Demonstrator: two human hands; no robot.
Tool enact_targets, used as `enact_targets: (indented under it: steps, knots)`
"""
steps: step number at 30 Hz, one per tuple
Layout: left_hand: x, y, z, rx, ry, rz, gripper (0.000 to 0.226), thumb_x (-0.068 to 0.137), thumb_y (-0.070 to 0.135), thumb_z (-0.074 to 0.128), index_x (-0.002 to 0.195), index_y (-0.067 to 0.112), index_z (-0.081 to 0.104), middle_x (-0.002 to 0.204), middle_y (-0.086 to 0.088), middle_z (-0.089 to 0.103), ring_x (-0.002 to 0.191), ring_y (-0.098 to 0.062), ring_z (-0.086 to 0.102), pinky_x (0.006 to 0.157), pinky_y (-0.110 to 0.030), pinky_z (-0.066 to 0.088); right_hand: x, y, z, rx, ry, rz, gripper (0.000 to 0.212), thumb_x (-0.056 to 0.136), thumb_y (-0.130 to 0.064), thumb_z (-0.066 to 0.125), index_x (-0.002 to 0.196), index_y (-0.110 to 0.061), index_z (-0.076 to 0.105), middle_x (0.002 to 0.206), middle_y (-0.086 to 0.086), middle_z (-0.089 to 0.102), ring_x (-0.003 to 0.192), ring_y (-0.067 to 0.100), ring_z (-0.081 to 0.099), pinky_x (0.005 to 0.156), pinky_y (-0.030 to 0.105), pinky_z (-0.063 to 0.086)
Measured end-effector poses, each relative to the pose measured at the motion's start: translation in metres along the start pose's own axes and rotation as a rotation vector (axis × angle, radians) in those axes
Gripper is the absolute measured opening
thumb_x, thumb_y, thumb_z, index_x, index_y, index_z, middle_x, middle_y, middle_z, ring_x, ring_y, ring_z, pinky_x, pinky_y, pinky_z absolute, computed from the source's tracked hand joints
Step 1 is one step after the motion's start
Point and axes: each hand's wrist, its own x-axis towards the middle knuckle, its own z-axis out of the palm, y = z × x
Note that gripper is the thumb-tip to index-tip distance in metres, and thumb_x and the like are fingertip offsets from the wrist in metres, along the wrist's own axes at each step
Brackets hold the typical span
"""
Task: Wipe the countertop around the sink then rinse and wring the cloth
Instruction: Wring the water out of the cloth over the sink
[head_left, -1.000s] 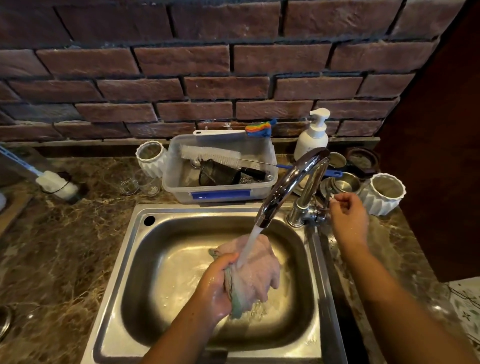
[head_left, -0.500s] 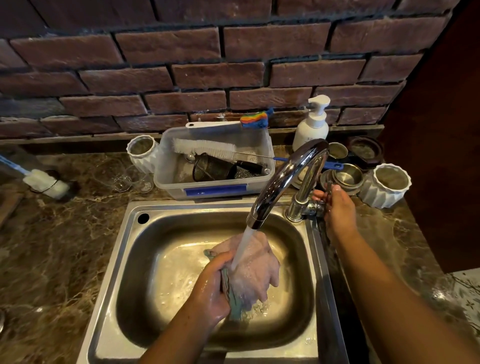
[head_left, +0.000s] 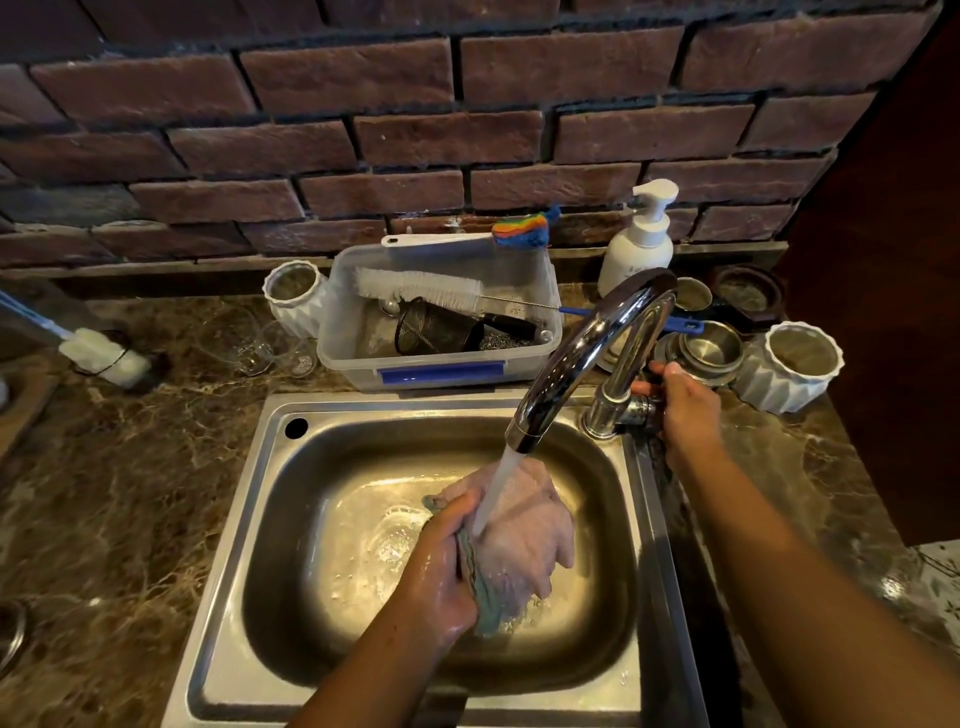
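A wet pink cloth with a teal edge hangs bunched over the steel sink. My left hand grips it from the left, under the water stream that runs from the chrome tap. My right hand is curled around the tap handle at the base of the tap, on the sink's right rear corner. Brown marble countertop surrounds the sink.
Behind the sink stands a clear plastic tub with brushes and a strainer. A white soap pump bottle, steel bowls and white ribbed pots sit at the back right. Glasses and a sponge brush lie at the left.
My right hand has closed in on the tap handle and now holds it. The left hand keeps the cloth under the running water, almost in place.
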Motion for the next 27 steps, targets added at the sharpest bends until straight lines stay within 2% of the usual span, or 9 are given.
enact_targets:
  steps: [3, 7, 11, 15, 19, 21, 22, 24, 27]
  knots:
    - [0.000, -0.001, 0.001, -0.003, -0.010, -0.017, 0.040, 0.096, 0.035, 0.057, 0.125, 0.011, 0.071, 0.122, -0.022, 0.066, 0.111, -0.040, 0.062, 0.094, -0.048, 0.049, 0.003, -0.005, 0.001, -0.117, -0.012, -0.012, 0.035, 0.103, -0.038, 0.044, 0.116, -0.021, 0.071, 0.076, -0.007, 0.076, 0.074, 0.010, 0.071, 0.065, 0.030, 0.051]
    - [-0.003, 0.000, -0.002, 0.012, -0.009, 0.000, 0.059, 0.082, 0.034, 0.070, 0.135, 0.009, 0.063, 0.135, -0.029, 0.057, 0.122, -0.045, 0.052, 0.111, -0.057, 0.036, 0.001, -0.012, 0.001, -0.202, -0.033, -0.015, 0.037, 0.103, -0.040, 0.042, 0.120, -0.022, 0.070, 0.082, -0.004, 0.075, 0.080, 0.016, 0.068, 0.063, 0.030, 0.045]
    - [-0.009, 0.003, 0.000, 0.043, -0.013, -0.012, 0.057, 0.083, 0.036, 0.072, 0.133, 0.010, 0.065, 0.127, -0.025, 0.062, 0.114, -0.042, 0.058, 0.096, -0.052, 0.048, -0.010, -0.025, 0.000, -0.357, -0.107, -0.021, 0.033, 0.102, -0.038, 0.041, 0.099, -0.022, 0.069, 0.106, 0.011, 0.072, 0.098, 0.029, 0.065, 0.084, 0.043, 0.049]
    - [-0.026, 0.012, -0.002, 0.032, 0.006, -0.014, 0.058, 0.076, 0.033, 0.082, 0.126, 0.006, 0.069, 0.124, -0.028, 0.066, 0.106, -0.042, 0.069, 0.089, -0.050, 0.055, -0.044, -0.029, 0.001, -0.538, -0.191, -0.013, 0.049, 0.102, -0.035, 0.048, 0.148, -0.021, 0.038, 0.144, 0.010, 0.052, 0.131, 0.033, 0.048, 0.109, 0.055, 0.038]
    - [-0.052, 0.021, -0.009, 0.022, -0.010, 0.012, 0.063, 0.072, 0.038, 0.084, 0.125, 0.006, 0.070, 0.129, -0.026, 0.066, 0.109, -0.039, 0.069, 0.091, -0.048, 0.055, -0.118, -0.016, 0.001, -0.486, -0.073, -0.111, 0.036, 0.098, -0.027, 0.055, 0.134, -0.025, 0.052, 0.128, -0.001, 0.061, 0.106, 0.017, 0.055, 0.088, 0.035, 0.042]
    - [-0.069, 0.023, -0.009, 0.046, -0.047, 0.019, 0.069, 0.072, 0.043, 0.083, 0.129, 0.007, 0.068, 0.134, -0.025, 0.063, 0.113, -0.038, 0.068, 0.095, -0.048, 0.053, -0.160, -0.009, 0.012, -0.393, -0.137, -0.115, 0.037, 0.098, -0.025, 0.057, 0.134, -0.019, 0.054, 0.120, -0.008, 0.061, 0.103, 0.012, 0.057, 0.086, 0.024, 0.044]
    - [-0.078, 0.025, -0.008, 0.050, -0.063, 0.023, 0.070, 0.070, 0.044, 0.083, 0.128, 0.007, 0.068, 0.134, -0.024, 0.063, 0.114, -0.038, 0.068, 0.095, -0.047, 0.053, -0.179, -0.005, 0.019, -0.366, -0.213, -0.066, 0.034, 0.098, -0.027, 0.057, 0.130, -0.015, 0.058, 0.117, -0.005, 0.065, 0.104, 0.014, 0.061, 0.088, 0.023, 0.048]
    - [-0.095, 0.029, -0.009, 0.033, -0.096, 0.028, 0.067, 0.070, 0.042, 0.079, 0.126, 0.006, 0.070, 0.133, -0.024, 0.064, 0.114, -0.038, 0.068, 0.093, -0.047, 0.054, -0.209, -0.005, 0.032, -0.300, -0.422, 0.126, 0.033, 0.098, -0.039, 0.057, 0.118, -0.015, 0.068, 0.115, 0.008, 0.070, 0.110, 0.027, 0.064, 0.095, 0.038, 0.052]
    - [-0.117, 0.042, -0.012, 0.064, -0.116, 0.053, 0.059, 0.080, 0.042, 0.063, 0.124, 0.004, 0.070, 0.132, -0.026, 0.064, 0.116, -0.038, 0.066, 0.097, -0.047, 0.052, -0.240, -0.018, 0.040, 0.096, -0.708, 0.472, 0.053, 0.097, -0.053, 0.052, 0.126, -0.012, 0.067, 0.130, 0.020, 0.064, 0.124, 0.036, 0.059, 0.110, 0.052, 0.041]
